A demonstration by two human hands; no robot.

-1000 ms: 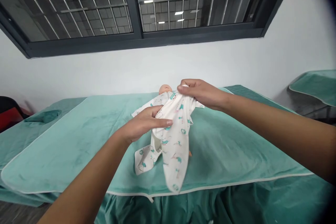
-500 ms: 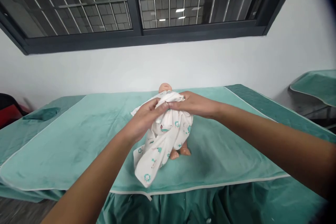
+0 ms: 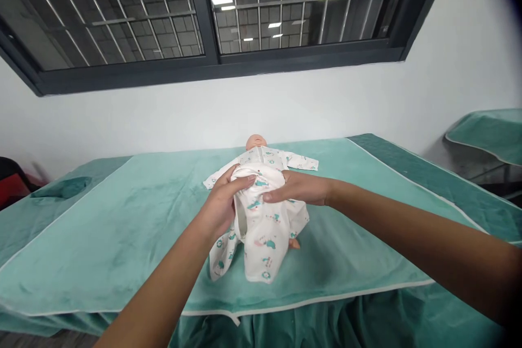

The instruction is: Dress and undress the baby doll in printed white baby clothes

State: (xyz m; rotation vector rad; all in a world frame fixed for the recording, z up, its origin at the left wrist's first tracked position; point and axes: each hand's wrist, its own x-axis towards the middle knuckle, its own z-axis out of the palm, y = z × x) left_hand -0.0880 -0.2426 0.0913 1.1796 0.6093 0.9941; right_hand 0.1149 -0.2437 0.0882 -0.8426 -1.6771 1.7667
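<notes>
A baby doll (image 3: pixel 255 141) lies on its back, dressed in a white long-sleeved top (image 3: pixel 265 156) with a small green print. Over its lower body I hold up a pair of baby pants (image 3: pixel 267 239) in the same print, legs hanging toward me. My left hand (image 3: pixel 222 198) grips the waistband's left side, thumb in front. On the waistband's right side, my right hand (image 3: pixel 299 187) is closed with its thumb pressed on the front. One doll foot (image 3: pixel 294 243) shows at the right of the pants; the doll's other leg is hidden.
The doll lies on a green sheet (image 3: pixel 142 228) with a white edge, spread over a bed. A white wall (image 3: pixel 204 114) and a barred window (image 3: pixel 212 60) stand behind. Another green-covered surface (image 3: pixel 489 133) is at the right, a black and red object (image 3: pixel 12 182) at the far left.
The bunched pants have been opened out, and both legs now hang down side by side. My hands have moved slightly down and apart, uncovering the doll's top and right-hand sleeve.
</notes>
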